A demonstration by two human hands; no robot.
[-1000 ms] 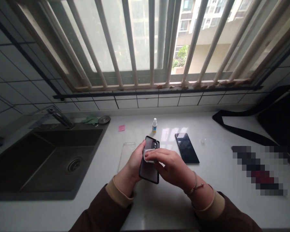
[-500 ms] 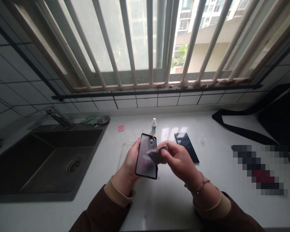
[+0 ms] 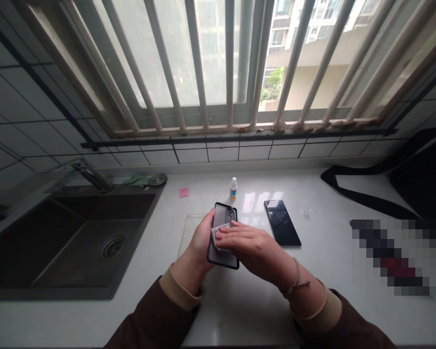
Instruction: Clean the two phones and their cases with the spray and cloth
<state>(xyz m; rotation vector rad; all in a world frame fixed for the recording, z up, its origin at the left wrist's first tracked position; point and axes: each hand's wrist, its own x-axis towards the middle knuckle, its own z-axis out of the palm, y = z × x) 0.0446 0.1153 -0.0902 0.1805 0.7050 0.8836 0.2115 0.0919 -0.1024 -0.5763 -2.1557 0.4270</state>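
A black-rimmed phone case (image 3: 222,257) with a smoky back and a camera area at its top is tilted up over the counter. I cannot tell whether a phone sits in it. My left hand (image 3: 200,242) grips it along its left edge, fingers underneath hidden. My right hand (image 3: 249,245) presses a small pale grey cloth (image 3: 215,236) onto the back with the fingers stretched over it. A clear phone case (image 3: 185,230) lies partly behind my left hand. Beyond the held case stands a small white bottle (image 3: 233,189), and a black phone (image 3: 283,224) lies to the right.
The white counter (image 3: 236,310) has a dark sink (image 3: 94,242) and faucet (image 3: 92,177) at left. A pink note (image 3: 183,192) and a small clear piece (image 3: 305,212) lie on it. A black bag strap (image 3: 370,201) and a pixelated item (image 3: 392,257) are at right. A barred window rises behind.
My right hand has moved left and down from a pinch on the cloth to laying its fingers flat over it on the case's back. The view has shifted slightly.
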